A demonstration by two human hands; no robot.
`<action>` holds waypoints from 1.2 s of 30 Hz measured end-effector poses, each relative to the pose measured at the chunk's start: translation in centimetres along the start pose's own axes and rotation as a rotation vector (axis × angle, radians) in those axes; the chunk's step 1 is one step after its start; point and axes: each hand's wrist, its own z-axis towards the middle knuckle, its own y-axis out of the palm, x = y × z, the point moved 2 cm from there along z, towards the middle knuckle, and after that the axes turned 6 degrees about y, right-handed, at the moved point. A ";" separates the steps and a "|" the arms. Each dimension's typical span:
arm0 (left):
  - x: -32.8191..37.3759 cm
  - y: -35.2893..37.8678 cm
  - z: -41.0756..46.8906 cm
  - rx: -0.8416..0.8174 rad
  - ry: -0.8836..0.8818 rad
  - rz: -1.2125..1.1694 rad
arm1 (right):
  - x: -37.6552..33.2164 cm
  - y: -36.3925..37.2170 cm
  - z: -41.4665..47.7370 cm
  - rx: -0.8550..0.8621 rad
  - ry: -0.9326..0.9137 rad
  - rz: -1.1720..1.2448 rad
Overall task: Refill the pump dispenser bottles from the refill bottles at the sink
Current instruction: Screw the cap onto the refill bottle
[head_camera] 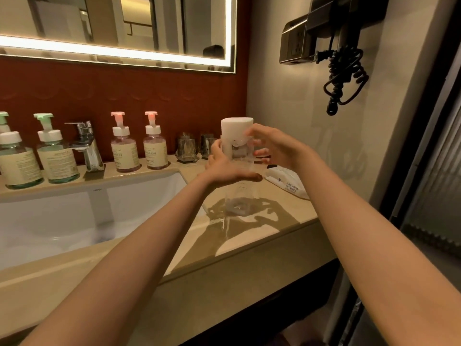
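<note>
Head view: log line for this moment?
left hand: grips clear dispenser bottle | right hand: grips its white top | bottle: upright, beside sink

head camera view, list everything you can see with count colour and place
clear dispenser bottle: 1, clear with white top, held above the countertop, right of the sink
pink-pump bottles: 2, clear with cream labels, back ledge right of the faucet
green-pump bottles: 2, greenish with cream labels, back ledge left of the faucet
faucet: 1, chrome, behind the sink
sink: 1, white, set in the countertop
drinking glasses: 2, clear, back ledge behind the held bottle
wet wipes pack: 1, white, on the countertop at right
mirror: 1, lit edge, back wall
coiled cord: 1, black, hanging on the right wall
countertop: 1, beige
left hand: grips the bottle's body
right hand: holds its white top
</note>
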 end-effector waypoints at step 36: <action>-8.5 3.5 19.3 -0.086 -0.128 -0.115 | 8.1 -0.9 22.6 0.522 0.101 -0.132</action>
